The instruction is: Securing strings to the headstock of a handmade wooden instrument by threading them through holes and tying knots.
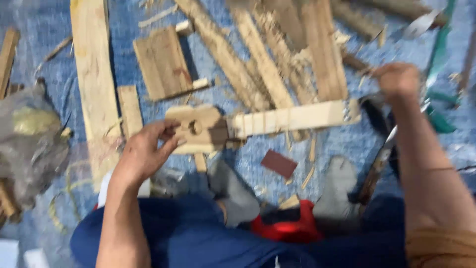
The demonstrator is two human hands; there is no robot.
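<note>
My left hand (146, 149) grips the rounded body end of a pale wooden guitar-shaped piece (198, 128) with a hole in it; its long flat neck (292, 118) points right, level above the floor. My right hand (396, 79) is raised at the right, fingers closed, close to the neck's far end; blur hides what it holds. A long dark blade-like tool (379, 161) runs down beside my right forearm. I sit on the floor, grey-socked feet (342, 183) out in front.
Wooden planks (94, 74), a small board (163, 62) and split strips (277, 54) lie scattered on the blue mat (44, 30). A crumpled plastic bag (29, 139) sits at left. A dark red sandpaper piece (279, 164) and a red object (287, 226) lie near my feet. Green tool (439, 54) at right.
</note>
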